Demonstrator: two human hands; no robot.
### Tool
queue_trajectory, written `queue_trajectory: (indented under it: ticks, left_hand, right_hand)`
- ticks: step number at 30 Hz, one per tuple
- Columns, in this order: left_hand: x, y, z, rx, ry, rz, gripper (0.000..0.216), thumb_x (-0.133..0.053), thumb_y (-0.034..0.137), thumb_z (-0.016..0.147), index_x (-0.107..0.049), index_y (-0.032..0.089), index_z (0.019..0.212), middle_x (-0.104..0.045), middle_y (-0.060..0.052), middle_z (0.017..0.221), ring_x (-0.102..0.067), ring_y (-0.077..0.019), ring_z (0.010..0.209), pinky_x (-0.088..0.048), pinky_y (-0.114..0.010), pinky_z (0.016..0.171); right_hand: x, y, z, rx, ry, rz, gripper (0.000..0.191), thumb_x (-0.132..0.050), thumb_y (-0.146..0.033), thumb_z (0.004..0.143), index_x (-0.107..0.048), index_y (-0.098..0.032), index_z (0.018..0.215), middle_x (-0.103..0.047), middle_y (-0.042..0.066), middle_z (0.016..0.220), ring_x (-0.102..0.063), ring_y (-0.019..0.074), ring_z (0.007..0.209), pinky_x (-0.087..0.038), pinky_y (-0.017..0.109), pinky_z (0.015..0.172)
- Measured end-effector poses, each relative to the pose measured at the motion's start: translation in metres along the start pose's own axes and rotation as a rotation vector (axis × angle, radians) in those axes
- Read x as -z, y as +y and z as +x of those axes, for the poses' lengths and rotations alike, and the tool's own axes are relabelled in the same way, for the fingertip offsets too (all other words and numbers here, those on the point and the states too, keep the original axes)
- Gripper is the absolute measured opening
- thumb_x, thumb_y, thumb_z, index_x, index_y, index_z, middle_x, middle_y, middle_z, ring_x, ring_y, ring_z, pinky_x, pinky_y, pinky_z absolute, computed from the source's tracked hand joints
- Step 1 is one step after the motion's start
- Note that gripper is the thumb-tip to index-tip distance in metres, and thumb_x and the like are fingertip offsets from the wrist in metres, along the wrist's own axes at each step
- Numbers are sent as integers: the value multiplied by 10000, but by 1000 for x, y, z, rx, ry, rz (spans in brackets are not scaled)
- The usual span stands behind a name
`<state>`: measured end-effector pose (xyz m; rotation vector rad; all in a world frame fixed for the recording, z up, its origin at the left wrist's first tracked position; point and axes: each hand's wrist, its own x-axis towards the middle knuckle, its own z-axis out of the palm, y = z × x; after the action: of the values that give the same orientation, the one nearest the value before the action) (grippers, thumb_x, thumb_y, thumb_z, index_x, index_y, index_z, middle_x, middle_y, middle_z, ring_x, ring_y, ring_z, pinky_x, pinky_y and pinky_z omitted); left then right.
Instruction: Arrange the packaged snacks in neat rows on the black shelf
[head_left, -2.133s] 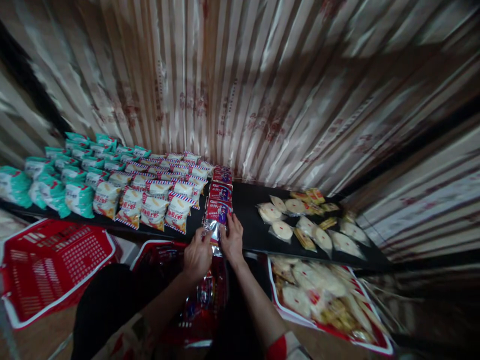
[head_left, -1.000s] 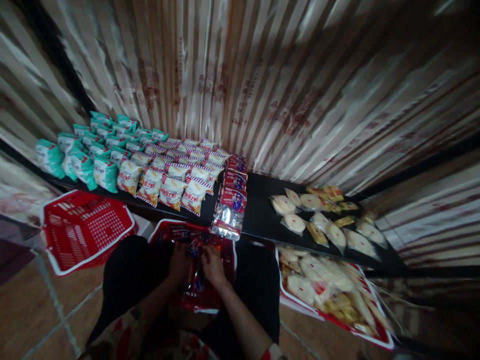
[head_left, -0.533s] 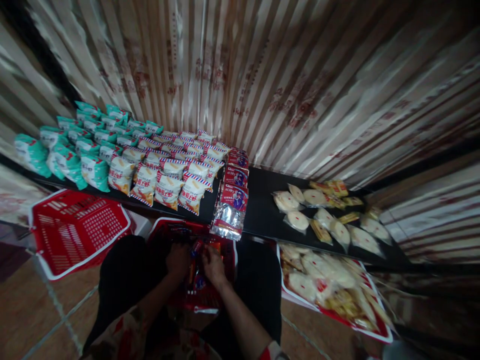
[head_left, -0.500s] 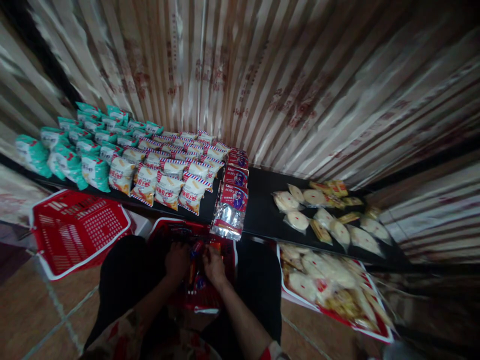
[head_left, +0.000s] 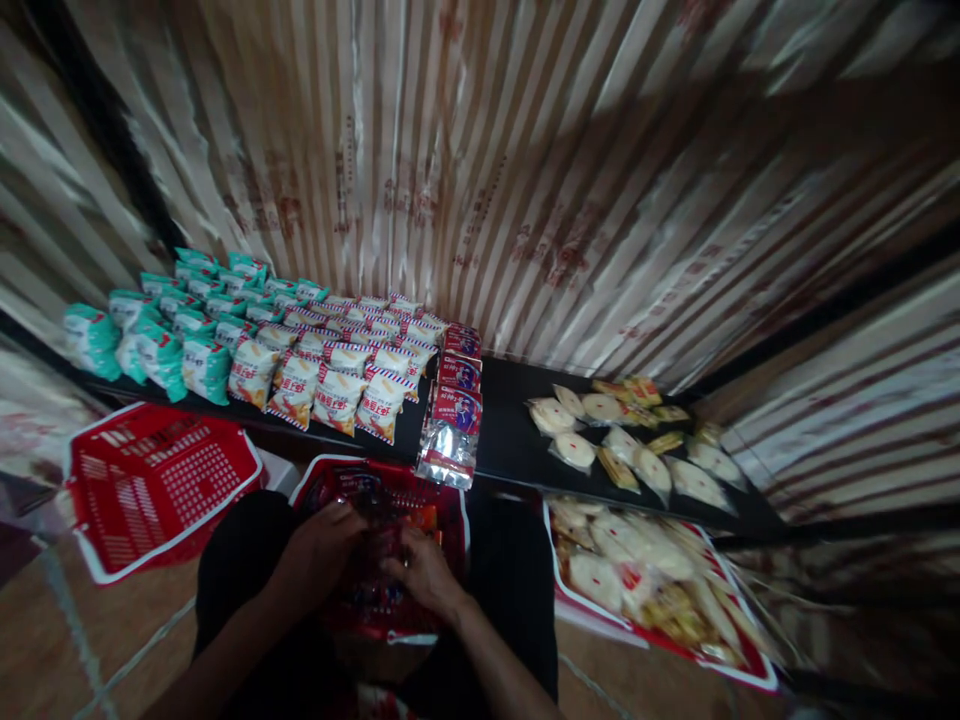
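Left hand (head_left: 326,540) and right hand (head_left: 427,568) both low inside a red plastic basket with a white rim (head_left: 450,504), fingers curled beside glossy dark-red packets (head_left: 360,483) lying in it; too dim to tell whether either grips one. Slick film probably wants a flat pinch at the edges, one packet at a time. Beyond, on the black shelf (head_left: 510,430): overlapping column of red-and-blue foil packets (head_left: 454,410), pale lettering too small to read; stripe-edged white pouches (head_left: 337,398), red Chinese characters, blurred; teal pouches (head_left: 206,370), brand illegible.

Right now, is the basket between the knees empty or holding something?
Holding something: dark packets show inside the basket, plus an orange packet by the right hand. Too dark to tell how full.
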<state>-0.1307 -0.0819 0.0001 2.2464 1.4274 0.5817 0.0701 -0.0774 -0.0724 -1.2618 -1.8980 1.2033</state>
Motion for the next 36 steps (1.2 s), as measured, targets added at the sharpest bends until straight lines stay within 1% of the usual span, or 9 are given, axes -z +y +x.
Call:
queue_trajectory:
  ticks: [3,6,10,13,16,22,26,32,36]
  left_hand:
    - [14,11,10,-50,107,-28,297,-342,224,893,-630,209,823,-661,-32,830,-595,-154,817,-478,-265,747]
    - [23,24,21,-65,178,-61,289,-354,241,885,-636,206,836,-669,-32,842,-601,-155,838,-483,-270,778]
    - [31,39,41,8,242,-108,257,-388,240,866,-643,215,888,-674,-30,909,-603,-158,900,-490,-288,830]
    - [33,48,55,89,342,-142,289,-413,254,852,-609,215,1061,-625,-47,1117,-563,-177,1058,-476,-326,914]
    - [29,55,67,142,397,-197,388,-424,252,840,-520,208,1213,-552,-70,1242,-547,-190,1100,-513,-318,860]
    - [2,64,81,128,294,-326,438,-438,212,815,-472,205,1252,-550,-86,1224,-616,-163,956,-538,-308,791]
    - [-20,69,91,127,180,-390,462,-451,206,807,-454,202,1269,-562,-94,1205,-633,-148,876,-542,-314,800]
    - [-38,85,111,46,221,-244,409,-424,254,847,-498,162,1238,-493,-133,1323,-490,-228,1198,-418,-426,1011]
    - [-39,107,126,-46,146,-284,482,-478,338,832,-455,183,1288,-508,-111,1332,-444,-226,1253,-368,-434,1058]
  right_hand:
    - [4,-5,-10,-53,-53,177,213,-634,-329,762,-676,-209,934,-677,-1,840,-617,180,760,-491,296,716]
    - [7,-6,-17,-96,-36,316,267,-618,-396,775,-664,-197,947,-675,1,823,-618,175,744,-490,291,701]
    - [18,-14,-18,-126,93,479,337,-644,-469,744,-663,-178,913,-695,40,851,-644,210,782,-510,348,733]
    - [34,-28,-15,-138,215,568,406,-680,-489,705,-651,-191,979,-705,64,935,-655,239,855,-509,389,785]
    - [54,-40,-13,-154,314,593,415,-692,-489,693,-652,-203,990,-707,55,956,-656,237,877,-499,385,822]
    - [86,-46,-7,-164,423,681,483,-695,-478,696,-597,-198,1078,-703,48,940,-661,228,821,-511,374,781]
    - [98,-39,-2,-166,509,714,458,-699,-499,682,-591,-206,1017,-705,45,902,-663,237,795,-521,378,743]
    - [115,-33,3,-148,587,591,460,-659,-492,725,-571,-186,1058,-684,73,1030,-647,240,914,-515,371,814]
    - [126,-36,5,-104,625,381,452,-591,-465,786,-565,-177,1134,-654,94,1119,-624,239,996,-512,353,850]
